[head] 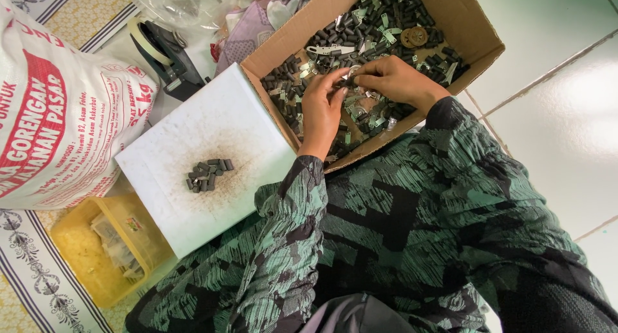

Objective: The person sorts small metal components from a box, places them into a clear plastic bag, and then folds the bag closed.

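Observation:
Both my hands are inside an open cardboard box (pixel 477 42) filled with several small dark cylindrical pieces and silvery metal clips. My left hand (pixel 322 110) and my right hand (pixel 400 80) meet fingertip to fingertip over the box's middle, pinching a small metal piece (pixel 351 74) between them. My sleeves are green and black patterned. To the left lies a white board (pixel 244 114) with a small heap of dark cylindrical pieces (pixel 208 175) on it.
A large white sack with red print (pixel 58 108) stands at the left. A yellow plastic container (pixel 103 256) sits below the board. A tape dispenser (pixel 164 50) and plastic bags lie at the top. White floor tiles (pixel 560 114) spread to the right.

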